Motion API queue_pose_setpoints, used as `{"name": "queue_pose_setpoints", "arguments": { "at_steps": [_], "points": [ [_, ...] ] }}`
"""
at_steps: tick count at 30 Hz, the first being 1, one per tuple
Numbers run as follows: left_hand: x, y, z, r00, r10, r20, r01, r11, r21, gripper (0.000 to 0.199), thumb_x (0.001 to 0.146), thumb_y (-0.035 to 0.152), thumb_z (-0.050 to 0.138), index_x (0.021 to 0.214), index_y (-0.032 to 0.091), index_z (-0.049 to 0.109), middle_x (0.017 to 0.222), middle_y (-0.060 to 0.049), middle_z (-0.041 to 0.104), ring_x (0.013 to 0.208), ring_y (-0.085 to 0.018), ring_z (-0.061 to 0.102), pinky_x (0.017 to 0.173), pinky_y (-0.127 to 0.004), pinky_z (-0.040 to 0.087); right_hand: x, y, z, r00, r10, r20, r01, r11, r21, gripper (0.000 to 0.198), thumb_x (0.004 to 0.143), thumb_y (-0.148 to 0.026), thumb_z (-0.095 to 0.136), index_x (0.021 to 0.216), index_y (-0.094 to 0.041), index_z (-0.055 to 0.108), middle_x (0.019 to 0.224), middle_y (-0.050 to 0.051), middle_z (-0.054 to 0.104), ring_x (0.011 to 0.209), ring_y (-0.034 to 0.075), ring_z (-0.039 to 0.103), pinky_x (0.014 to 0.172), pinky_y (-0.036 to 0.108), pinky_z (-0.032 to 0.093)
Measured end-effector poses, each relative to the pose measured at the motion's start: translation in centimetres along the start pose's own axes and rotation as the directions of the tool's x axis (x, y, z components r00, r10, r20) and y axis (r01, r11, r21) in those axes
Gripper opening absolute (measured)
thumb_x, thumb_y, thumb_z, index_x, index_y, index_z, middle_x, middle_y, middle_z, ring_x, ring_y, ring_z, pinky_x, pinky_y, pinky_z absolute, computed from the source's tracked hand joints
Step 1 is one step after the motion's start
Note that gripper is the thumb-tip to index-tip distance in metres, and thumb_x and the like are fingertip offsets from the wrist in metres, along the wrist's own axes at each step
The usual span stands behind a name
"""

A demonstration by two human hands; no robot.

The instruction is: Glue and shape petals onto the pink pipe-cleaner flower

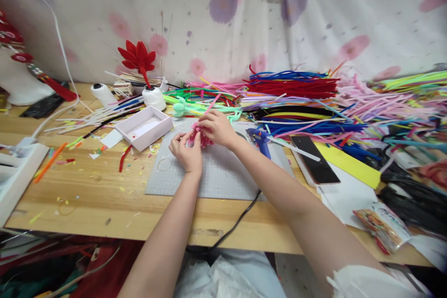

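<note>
Pink pipe-cleaner flower point(199, 136) sits over the grey cutting mat point(216, 174) on the desk point(94, 195), grasped from both sides: the left hand point(186, 151) pinches its near edge, the right hand point(217, 127) closes its grip over the top. A blue glue gun point(260, 139) lies just right; a white box point(145, 126) lies left.

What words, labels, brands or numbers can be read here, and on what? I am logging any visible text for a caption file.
No text can be read in this view.
Printed packet at the desk's right edge: colourful print, too blurred to read.
Grey cutting mat under the left hand and right hand: grid only, no legible numbers.
Dark phone: blank screen.
Blue glue gun: no visible label.
</note>
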State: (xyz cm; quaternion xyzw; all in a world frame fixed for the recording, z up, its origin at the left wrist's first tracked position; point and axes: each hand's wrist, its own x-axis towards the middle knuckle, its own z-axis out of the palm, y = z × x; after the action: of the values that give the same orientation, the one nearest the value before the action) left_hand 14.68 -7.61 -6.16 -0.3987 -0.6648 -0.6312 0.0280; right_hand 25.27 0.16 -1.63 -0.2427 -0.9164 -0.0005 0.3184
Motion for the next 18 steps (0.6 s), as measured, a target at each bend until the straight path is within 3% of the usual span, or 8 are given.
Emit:
{"name": "queue_pose_setpoints", "arguments": {
  "at_steps": [7, 12, 15, 18],
  "points": [
    [2.5, 0.8, -1.8, 0.981, -0.127, -0.148, 0.093, 0.972, -0.216, 0.017, 0.078, 0.034, 0.056, 0.079, 0.018, 0.051, 0.081, -0.001, 0.050, 0.080, -0.013, 0.049, 0.081, -0.030, 0.039, -0.9, -0.4, -1.2, 0.999, 0.019, -0.029, -0.019, 1.000, -0.002, 0.026, 0.076, -0.013, 0.053, 0.099, -0.020, 0.064, 0.102, 0.007, 0.063, 0.096, 0.022, 0.046, 0.087, 0.039, 0.038],
    [5.8, 0.1, -3.7, 0.956, -0.176, -0.235, 0.070, 0.914, -0.401, 0.016, 0.086, 0.029, 0.039, 0.073, 0.020, 0.037, 0.070, 0.003, 0.042, 0.067, -0.009, 0.046, 0.071, -0.024, 0.041, -2.4, -0.9, -2.4, 0.992, 0.092, -0.083, -0.093, 0.996, -0.002, 0.031, 0.073, -0.010, 0.051, 0.101, -0.020, 0.061, 0.104, 0.008, 0.060, 0.098, 0.023, 0.047, 0.088, 0.040, 0.038],
    [6.9, -1.1, -4.5, 0.979, -0.133, -0.153, 0.059, 0.908, -0.414, 0.024, 0.089, 0.030, 0.032, 0.067, 0.020, 0.033, 0.059, 0.004, 0.038, 0.057, -0.009, 0.044, 0.064, -0.023, 0.040, -4.0, -1.3, -2.4, 0.980, 0.146, -0.134, -0.146, 0.989, 0.004, 0.034, 0.069, -0.006, 0.047, 0.097, -0.019, 0.060, 0.100, 0.008, 0.059, 0.096, 0.022, 0.048, 0.086, 0.039, 0.038],
    [7.1, -2.7, -4.7, 0.994, -0.095, 0.059, 0.109, 0.938, -0.329, 0.031, 0.090, 0.034, 0.030, 0.063, 0.020, 0.036, 0.053, 0.004, 0.039, 0.053, -0.009, 0.043, 0.061, -0.023, 0.039, -6.0, -2.0, -1.6, 0.965, 0.217, -0.147, -0.217, 0.976, 0.018, 0.036, 0.066, -0.002, 0.043, 0.093, -0.019, 0.060, 0.095, 0.008, 0.059, 0.091, 0.022, 0.049, 0.080, 0.037, 0.040]
  ]
}}
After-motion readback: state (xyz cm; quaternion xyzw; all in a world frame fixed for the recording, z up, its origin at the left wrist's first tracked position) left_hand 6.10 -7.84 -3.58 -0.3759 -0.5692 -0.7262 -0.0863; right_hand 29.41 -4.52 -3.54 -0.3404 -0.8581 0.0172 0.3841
